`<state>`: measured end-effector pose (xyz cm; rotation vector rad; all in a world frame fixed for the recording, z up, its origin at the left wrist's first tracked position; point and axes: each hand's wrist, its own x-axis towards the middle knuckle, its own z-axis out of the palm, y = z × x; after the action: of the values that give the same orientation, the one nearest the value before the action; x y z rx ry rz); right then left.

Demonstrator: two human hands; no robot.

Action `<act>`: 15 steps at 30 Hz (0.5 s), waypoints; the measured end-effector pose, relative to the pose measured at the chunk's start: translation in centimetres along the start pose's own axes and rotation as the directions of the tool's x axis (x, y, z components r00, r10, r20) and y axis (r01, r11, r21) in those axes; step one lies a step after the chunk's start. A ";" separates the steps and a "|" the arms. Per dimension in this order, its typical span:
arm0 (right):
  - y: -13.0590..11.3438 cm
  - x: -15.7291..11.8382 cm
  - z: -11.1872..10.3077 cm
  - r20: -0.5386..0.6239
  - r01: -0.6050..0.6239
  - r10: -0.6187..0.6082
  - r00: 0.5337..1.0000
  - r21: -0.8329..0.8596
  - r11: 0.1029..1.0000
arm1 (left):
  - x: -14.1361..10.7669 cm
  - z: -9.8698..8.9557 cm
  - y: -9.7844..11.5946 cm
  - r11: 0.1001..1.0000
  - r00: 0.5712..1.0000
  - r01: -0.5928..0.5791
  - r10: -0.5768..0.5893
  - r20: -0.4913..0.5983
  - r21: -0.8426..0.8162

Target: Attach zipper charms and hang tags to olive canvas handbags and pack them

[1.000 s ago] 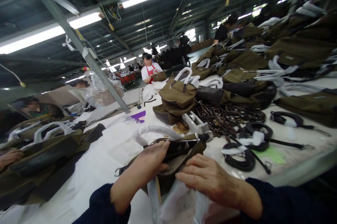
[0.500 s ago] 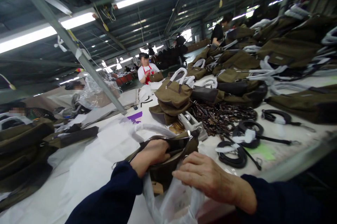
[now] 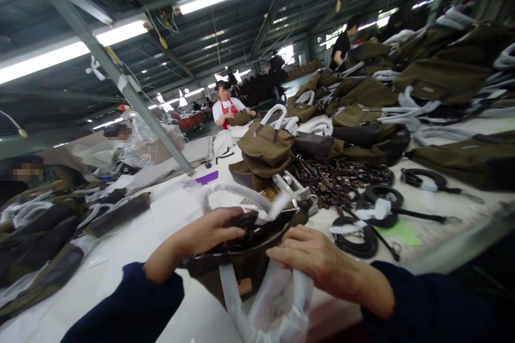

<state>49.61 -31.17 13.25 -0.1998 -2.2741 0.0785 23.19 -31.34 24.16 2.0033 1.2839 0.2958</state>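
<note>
An unzipped olive and dark handbag (image 3: 213, 274) stands in front of me, its two handles wrapped in white; the nearer handle (image 3: 228, 292) hangs down the front. Over the bag's mouth, my left hand (image 3: 211, 233) grips a dark coiled strap (image 3: 250, 220) that has a white wrap (image 3: 279, 204) round part of it. The tips of the left fingers are partly hidden by the coil. My right hand (image 3: 317, 260) pinches the bag's near rim on the right side, close to the zipper end. A small tan tag (image 3: 244, 286) shows on the bag's front.
Several coiled black straps (image 3: 354, 236) lie to the right, near a heap of dark hardware pieces (image 3: 341, 179). Behind the bag are a grey-white dispenser (image 3: 293, 186) and another olive handbag (image 3: 267, 152). More bags are piled right and left. Co-workers are farther back.
My left hand has come up out of the bag's inside and moved left, now with the coiled strap at the opening. My right hand stays on the rim.
</note>
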 end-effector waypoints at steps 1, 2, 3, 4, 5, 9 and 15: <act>0.1 0.0 0.0 -0.005 -0.002 0.002 1.000 0.003 1.000 | -1.3 -0.5 -0.1 0.995 1.000 0.002 -0.005 -0.030 -0.104; 0.1 -0.1 0.0 -0.012 -0.004 0.004 1.000 0.004 1.000 | -2.5 -0.7 -0.6 0.980 0.996 0.005 -0.022 -0.085 -0.200; 0.2 -0.1 0.0 -0.021 -0.007 0.007 1.000 0.004 1.000 | -3.8 -0.8 -1.3 0.958 0.983 -0.003 -0.049 -0.175 -0.287; 0.2 -0.2 0.1 -0.026 -0.013 0.013 1.000 0.006 1.000 | -4.9 -0.5 -2.3 0.929 0.953 -0.030 -0.085 -0.291 -0.368; 0.3 -0.3 0.2 -0.026 -0.020 0.021 0.999 0.012 1.000 | -5.9 -0.1 -3.3 0.893 0.903 -0.076 -0.127 -0.411 -0.444; 0.2 -0.4 0.7 -0.020 -0.010 0.011 1.000 0.032 0.999 | -8.1 2.9 -7.5 0.659 0.674 -0.282 -0.381 -0.633 -0.698; -0.2 0.3 0.5 0.032 0.021 -0.022 0.999 0.042 0.999 | -8.1 5.6 -11.3 0.417 0.596 -0.323 -0.608 -0.524 -0.850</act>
<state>49.01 -31.33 13.20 -0.1527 -2.3048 0.1186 14.56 -38.15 14.02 0.6532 1.3105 1.6013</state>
